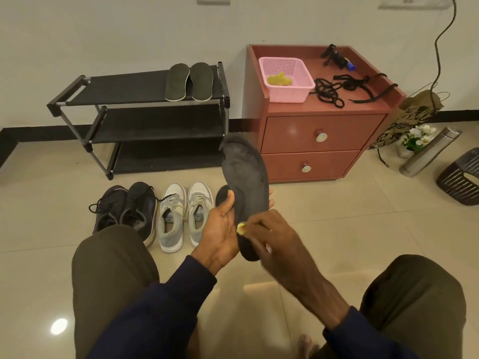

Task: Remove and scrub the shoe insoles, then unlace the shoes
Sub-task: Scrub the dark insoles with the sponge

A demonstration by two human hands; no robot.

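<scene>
Centrally, near the seated person, the left hand [220, 229] grips a worn dark insole [246, 177] by its edge, thumb over the left rim and fingers behind, holding it upright above the floor. The right hand [274, 237], blurred, is closed around a small yellow scrubber [241, 228] pressed against the insole's lower part; only a tip of the scrubber shows. A second dark insole [221, 195] lies on the tiles just behind the left hand. Farther left, a pair of insoles [189, 81] rests side by side on the top shelf of the shoe rack [124, 86], apparently finished. Black laces [334, 92] lie loose on the bedside cabinet [324, 136], right of a pink basket [285, 81]. On the near floor, the dark sneakers [127, 211] and grey sneakers [181, 213] still carry their laces. Scrubbing therefore appears to be well along, with one insole in hand and perhaps one more waiting, while unlacing of both visible pairs is not yet done.
</scene>
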